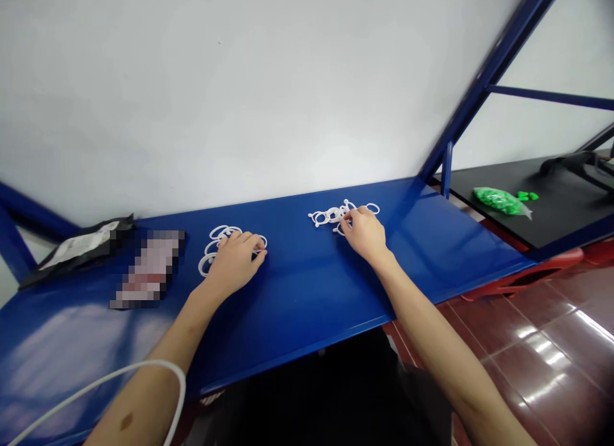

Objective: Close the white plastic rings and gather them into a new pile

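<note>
At the left, my left hand [236, 259] rests over a loose group of white plastic rings [207, 263], its fingers bent and a little apart. The thumb stands off from the fingertips, and part of the group is hidden under the hand. Further right, my right hand [364, 233] is at a cluster of white rings with small ball ends [320, 217], thumb and fingers closed together at its near right side. What the fingertips pinch looks like one of these white ring pieces, partly covered by the hand. Both groups lie on the blue table [297, 292].
A black plastic parcel [86, 244] and a blurred-out flat item [151, 267] lie at the left. A white cable [119, 369] crosses my left forearm. On a black table [551, 228] at the right sits a bag of green pieces [499, 201]. A white wall stands behind.
</note>
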A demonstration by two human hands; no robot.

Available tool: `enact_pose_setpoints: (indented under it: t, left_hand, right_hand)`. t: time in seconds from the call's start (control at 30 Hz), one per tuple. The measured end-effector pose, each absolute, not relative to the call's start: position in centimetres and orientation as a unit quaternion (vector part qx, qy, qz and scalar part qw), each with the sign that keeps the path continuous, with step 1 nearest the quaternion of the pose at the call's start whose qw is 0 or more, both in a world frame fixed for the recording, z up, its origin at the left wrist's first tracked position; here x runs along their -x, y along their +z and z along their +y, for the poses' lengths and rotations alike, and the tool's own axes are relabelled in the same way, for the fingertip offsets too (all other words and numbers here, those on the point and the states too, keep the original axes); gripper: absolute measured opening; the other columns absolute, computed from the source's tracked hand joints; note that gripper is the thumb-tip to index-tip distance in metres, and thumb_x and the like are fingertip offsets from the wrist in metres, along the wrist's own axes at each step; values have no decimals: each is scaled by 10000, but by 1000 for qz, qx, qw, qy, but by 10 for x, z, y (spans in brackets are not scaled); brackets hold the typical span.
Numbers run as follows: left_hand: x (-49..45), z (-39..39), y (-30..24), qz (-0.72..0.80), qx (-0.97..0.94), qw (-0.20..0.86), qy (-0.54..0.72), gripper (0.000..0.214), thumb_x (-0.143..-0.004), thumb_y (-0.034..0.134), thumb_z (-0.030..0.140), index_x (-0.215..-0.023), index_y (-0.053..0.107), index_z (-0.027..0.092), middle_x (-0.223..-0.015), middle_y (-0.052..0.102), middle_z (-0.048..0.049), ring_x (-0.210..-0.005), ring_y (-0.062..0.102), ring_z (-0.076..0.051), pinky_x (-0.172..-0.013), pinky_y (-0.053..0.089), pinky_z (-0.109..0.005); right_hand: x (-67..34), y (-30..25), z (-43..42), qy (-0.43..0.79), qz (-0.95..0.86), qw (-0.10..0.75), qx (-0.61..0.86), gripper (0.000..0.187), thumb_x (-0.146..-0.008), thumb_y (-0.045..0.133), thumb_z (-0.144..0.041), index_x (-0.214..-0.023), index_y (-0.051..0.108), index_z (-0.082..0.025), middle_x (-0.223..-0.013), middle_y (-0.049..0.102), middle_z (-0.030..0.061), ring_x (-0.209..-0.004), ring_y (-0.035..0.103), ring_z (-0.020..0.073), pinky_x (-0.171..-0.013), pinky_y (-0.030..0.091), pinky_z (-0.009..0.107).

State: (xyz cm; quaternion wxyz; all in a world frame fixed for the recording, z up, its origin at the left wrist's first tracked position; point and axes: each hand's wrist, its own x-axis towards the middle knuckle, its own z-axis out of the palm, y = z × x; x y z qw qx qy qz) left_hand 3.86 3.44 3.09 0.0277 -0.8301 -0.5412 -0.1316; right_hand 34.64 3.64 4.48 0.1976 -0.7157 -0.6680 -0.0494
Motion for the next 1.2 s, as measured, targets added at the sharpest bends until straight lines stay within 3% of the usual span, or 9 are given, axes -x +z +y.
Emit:
enact_pose_setpoints:
  t: [0.17, 0.37, 0.43, 0.57, 0.63, 0.7, 0.8, 0.97, 1.2]
  left_hand:
    - [-39, 35, 27, -563, 812, 33, -150, 214, -915, 548, 319, -1047, 679, 213, -1015, 739, -84, -1045, 579, -319, -875, 403, -450]
    - [-48, 31, 28, -521, 835, 65, -168, 152, -937, 532, 227, -914, 681, 208, -942, 732, -79, -964, 561, -300, -857, 400, -449]
    - [-51, 28, 32, -472, 857, 60, -197, 143, -958, 534, 227, -941, 674, 204, -955, 725, -70, -950, 549, -276, -862, 411, -428]
    - [-60, 21, 39, -359, 898, 53, -248, 166, -999, 509, 226, -994, 675, 213, -1054, 720, -57, -965, 551, -232, -883, 427, -395]
    - [-65, 17, 39, -322, 907, 62, -263, 177, -1000, 507, 197, -987, 682, 217, -1077, 722, -52, -981, 565, -221, -871, 431, -384]
    - [-70, 14, 37, -294, 914, 75, -270, 194, -992, 509, 161, -968, 691, 223, -1089, 725, -48, -997, 581, -215, -839, 437, -373]
    - [-75, 10, 36, -280, 915, 91, -275, 204, -971, 521, 131, -968, 696, 234, -1150, 711, -51, -1030, 598, -221, -826, 451, -375]
    - [-79, 5, 39, -388, 840, 20, -378, 117, -942, 580, 243, -1030, 646, 200, -1125, 663, -93, -1046, 612, -230, -919, 494, -389]
    - [-89, 1, 40, -487, 771, -193, -362, 140, -942, 578, 341, -943, 660, 227, -862, 726, 14, -696, 628, -144, -710, 505, -279]
  right_hand:
    - [-337, 42, 36, -69, -709, 240, 659, 213, -1002, 530, -301, -996, 696, -168, -1063, 662, 123, -1036, 596, 273, -797, 493, 338]
    - [-306, 30, 27, -3, -834, 240, 497, 170, -990, 565, -272, -1006, 696, -165, -1036, 662, 105, -1010, 594, 251, -893, 494, 368]
    - [-296, 25, 22, 53, -851, 253, 457, 206, -990, 572, -282, -1129, 669, -164, -1065, 666, 102, -1035, 601, 244, -910, 498, 373]
    - [-288, 21, 19, 203, -810, 341, 432, 459, -1014, 533, -316, -1434, 465, -143, -1141, 680, 103, -943, 642, 190, -867, 517, 346]
    - [-287, 23, 20, 264, -776, 369, 439, 393, -1023, 507, -325, -1370, 534, -142, -1083, 704, 85, -826, 645, 160, -801, 516, 318]
    - [-288, 26, 20, 317, -752, 374, 441, 281, -1013, 517, -327, -1187, 653, -154, -941, 725, 47, -732, 630, 142, -738, 502, 290]
    - [-288, 29, 20, 384, -722, 383, 430, 215, -984, 556, -334, -1008, 694, -171, -786, 709, 6, -647, 606, 124, -667, 479, 260]
    - [-289, 30, 21, 406, -687, 432, 421, 239, -939, 615, -388, -988, 715, -177, -771, 685, 3, -613, 575, 117, -605, 448, 248]
    - [-293, 31, 21, 430, -692, 436, 381, 299, -918, 650, -448, -1036, 735, -186, -803, 696, 16, -625, 540, 118, -602, 426, 252]
